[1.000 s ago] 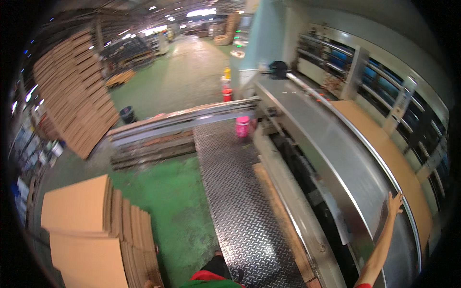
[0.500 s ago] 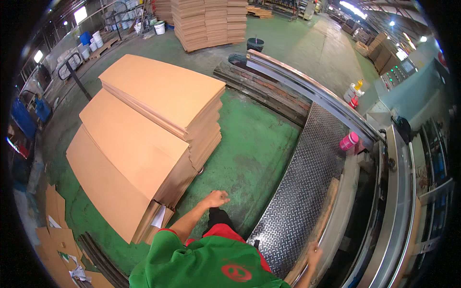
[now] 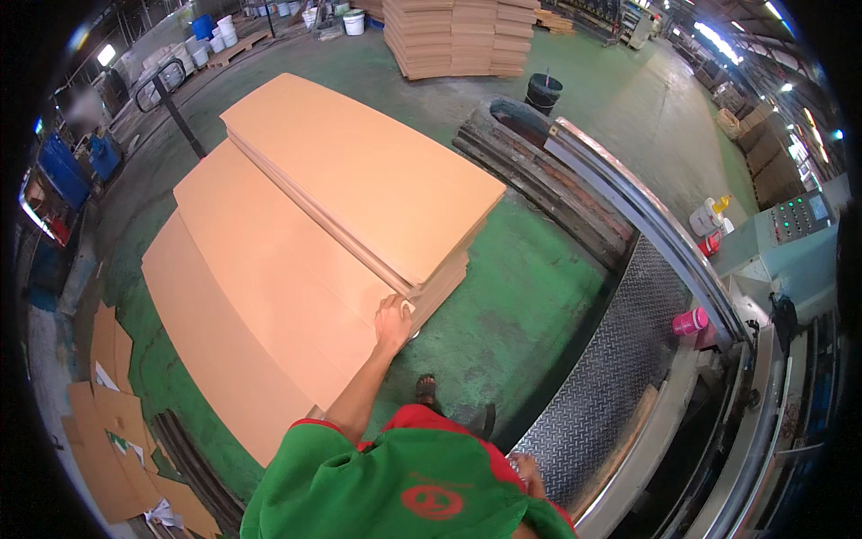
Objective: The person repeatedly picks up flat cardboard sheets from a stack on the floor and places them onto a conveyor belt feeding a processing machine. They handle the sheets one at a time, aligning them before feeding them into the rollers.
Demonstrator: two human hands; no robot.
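My left hand reaches to the near corner of the tallest stack of brown cardboard sheets, its fingers curled round the sheet edges there. Beneath that hand lies a lower cardboard stack, with another sheet layer sloping down along its left side. My right hand hangs low beside my green and red shirt, over the edge of the diamond-plate metal strip. Its fingers are partly hidden, and I cannot make out anything in it.
A metal rail runs along the right above old beams. A pink jar stands near machine parts. Behind are a black bucket and a tall cardboard pile. Cardboard scraps lie at lower left; a handle rises behind the stacks.
My left hand has moved from over the floor up to the corner of the tallest stack. My right hand has come in closer to my body. The view has shifted, bringing the stacks nearer.
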